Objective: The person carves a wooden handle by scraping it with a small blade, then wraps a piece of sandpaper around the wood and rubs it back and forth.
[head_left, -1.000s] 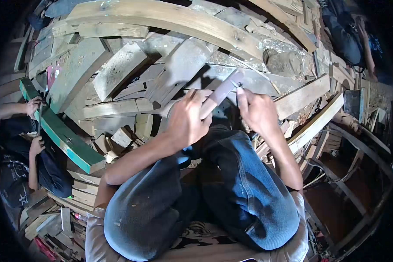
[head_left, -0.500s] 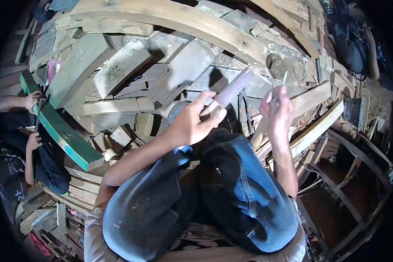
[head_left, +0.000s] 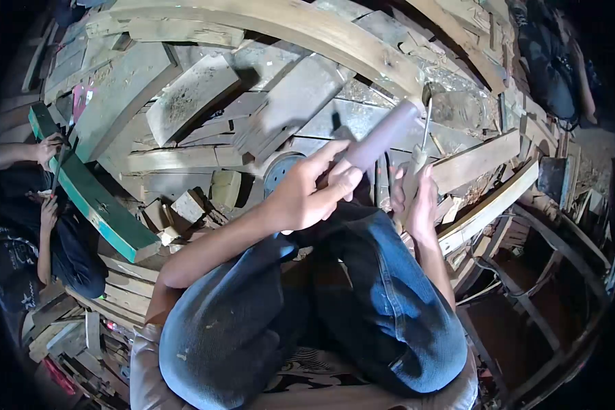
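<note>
My left hand (head_left: 314, 188) is wrapped round a purplish-grey cylinder (head_left: 379, 137), which points up and to the right. To its right, my right hand (head_left: 417, 201) grips the pale handle of a thin metal tool (head_left: 427, 126), whose shaft points upward. The tool's shaft stands just right of the cylinder's far end, with a small gap between them. Beneath and between my hands, a dark pair of pliers (head_left: 381, 179) is partly hidden. A round grey-blue disc (head_left: 279, 169) lies partly behind my left hand.
Wood planks (head_left: 195, 99) and offcuts lie all round. A long curved beam (head_left: 273, 24) crosses the top. At left another person's hands (head_left: 48, 147) work on a green beam (head_left: 106, 205); another person (head_left: 550, 61) is at upper right. A dark metal frame (head_left: 540, 318) stands lower right.
The tool in my right hand has swung more upright and its handle now shows. That hand moved slightly left and down. The cylinder shifted a little right.
</note>
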Demonstrator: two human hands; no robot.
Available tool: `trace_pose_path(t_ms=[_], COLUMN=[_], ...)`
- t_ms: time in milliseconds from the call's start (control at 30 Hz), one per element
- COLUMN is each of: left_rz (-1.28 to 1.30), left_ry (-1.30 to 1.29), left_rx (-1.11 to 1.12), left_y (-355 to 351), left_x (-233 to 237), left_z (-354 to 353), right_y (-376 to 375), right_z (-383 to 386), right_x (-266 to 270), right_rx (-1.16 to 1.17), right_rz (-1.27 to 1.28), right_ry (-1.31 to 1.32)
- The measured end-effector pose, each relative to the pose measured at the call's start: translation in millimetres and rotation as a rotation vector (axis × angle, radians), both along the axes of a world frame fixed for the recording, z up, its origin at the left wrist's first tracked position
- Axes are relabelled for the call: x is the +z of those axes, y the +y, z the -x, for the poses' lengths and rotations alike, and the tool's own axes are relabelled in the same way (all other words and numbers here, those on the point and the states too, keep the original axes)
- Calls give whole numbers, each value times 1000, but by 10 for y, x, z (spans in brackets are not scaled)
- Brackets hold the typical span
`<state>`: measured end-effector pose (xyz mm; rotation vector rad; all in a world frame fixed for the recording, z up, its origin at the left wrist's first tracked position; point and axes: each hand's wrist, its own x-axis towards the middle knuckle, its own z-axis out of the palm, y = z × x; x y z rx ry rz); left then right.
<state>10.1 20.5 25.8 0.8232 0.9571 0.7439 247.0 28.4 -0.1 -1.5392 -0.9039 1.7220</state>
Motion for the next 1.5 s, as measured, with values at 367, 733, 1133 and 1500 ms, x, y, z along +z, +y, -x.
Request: trace_pose_path(t_ms=[367, 733, 1133, 1500], left_rz=[-252, -180, -127, -158], left_ry=[195, 185, 167, 184], left_rx=[27, 7, -4, 4], left_y=[-34, -49, -44, -57], left_x=[-49, -93, -95, -111], left_z=[7, 26, 14, 2], right_y=[-19, 38, 52, 36], right_z=[105, 162, 119, 99], right_x=[330, 370, 309, 335], right_rx=[504, 526, 492, 566], right_rz=[-577, -585, -671, -670], right_ry=[-572, -702, -731, -762])
